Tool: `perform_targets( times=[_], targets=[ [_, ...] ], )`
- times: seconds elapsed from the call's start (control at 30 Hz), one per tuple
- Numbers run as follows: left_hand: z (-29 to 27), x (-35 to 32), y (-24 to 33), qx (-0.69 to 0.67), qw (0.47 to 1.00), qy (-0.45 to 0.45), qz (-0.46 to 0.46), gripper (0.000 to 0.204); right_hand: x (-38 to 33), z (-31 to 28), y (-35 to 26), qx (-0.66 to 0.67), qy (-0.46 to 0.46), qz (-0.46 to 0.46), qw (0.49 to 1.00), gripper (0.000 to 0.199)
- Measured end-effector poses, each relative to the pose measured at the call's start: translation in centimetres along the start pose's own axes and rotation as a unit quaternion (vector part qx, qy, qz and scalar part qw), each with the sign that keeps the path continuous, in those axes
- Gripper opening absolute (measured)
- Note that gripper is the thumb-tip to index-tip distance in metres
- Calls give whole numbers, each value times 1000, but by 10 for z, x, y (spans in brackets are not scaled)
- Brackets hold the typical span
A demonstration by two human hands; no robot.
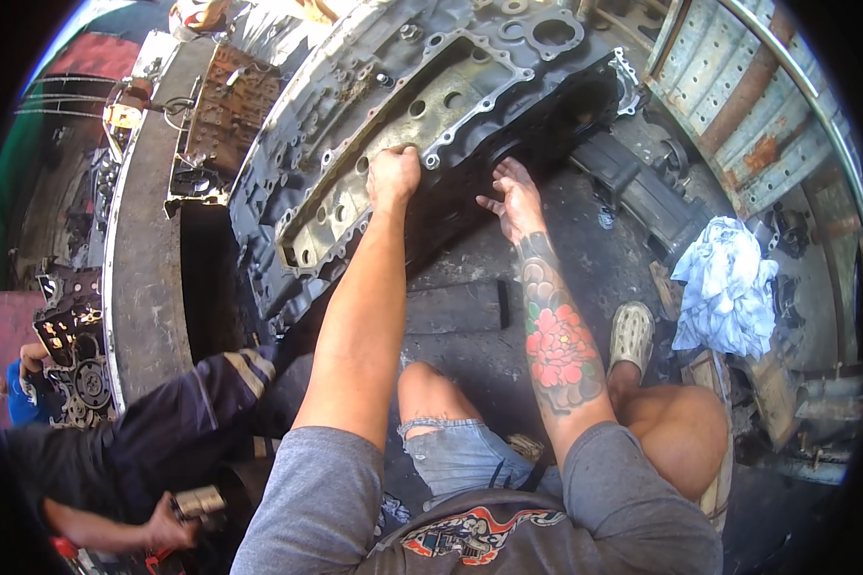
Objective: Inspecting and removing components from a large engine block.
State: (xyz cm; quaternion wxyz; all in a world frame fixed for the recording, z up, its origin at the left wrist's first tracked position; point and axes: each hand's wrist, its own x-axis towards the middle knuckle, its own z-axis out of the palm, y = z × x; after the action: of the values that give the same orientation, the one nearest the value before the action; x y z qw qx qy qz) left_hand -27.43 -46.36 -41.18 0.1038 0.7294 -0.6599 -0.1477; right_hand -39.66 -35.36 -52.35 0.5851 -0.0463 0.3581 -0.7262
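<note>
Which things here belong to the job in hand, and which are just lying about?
Seemingly in the job:
engine block
left hand, at its opening's rim
right hand, open, near its dark side

Apparently lying about:
crumpled cloth
dark slab
rusty metal part

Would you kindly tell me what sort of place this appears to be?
Probably an engine repair workshop: a large dark engine casting lies before the person, a rusty metal part sits beyond it to the left, and a greasy-looking engine-like assembly stands at far left.
</note>
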Motion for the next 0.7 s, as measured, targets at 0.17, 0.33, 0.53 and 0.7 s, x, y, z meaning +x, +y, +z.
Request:
perform_targets(
  times=[0.17, 0.33, 0.53, 0.7],
  targets=[
    [-7, -1, -1, 12, 1000, -1, -1, 42, 6, 2, 8, 3, -2, -6, 1000, 61],
    [3, 1, -5, 11, 999, 0, 33, 38, 11, -12, 13, -5, -5, -26, 1000, 62],
    [-6, -8, 0, -53, 998, -19, -12, 34, 11, -16, 10, -26, -10, -5, 1000, 62],
    [-8, -6, -2, -61, 997, -31, -21, 35, 10, -10, 10, -15, -10, -5, 1000, 63]
  ],
)
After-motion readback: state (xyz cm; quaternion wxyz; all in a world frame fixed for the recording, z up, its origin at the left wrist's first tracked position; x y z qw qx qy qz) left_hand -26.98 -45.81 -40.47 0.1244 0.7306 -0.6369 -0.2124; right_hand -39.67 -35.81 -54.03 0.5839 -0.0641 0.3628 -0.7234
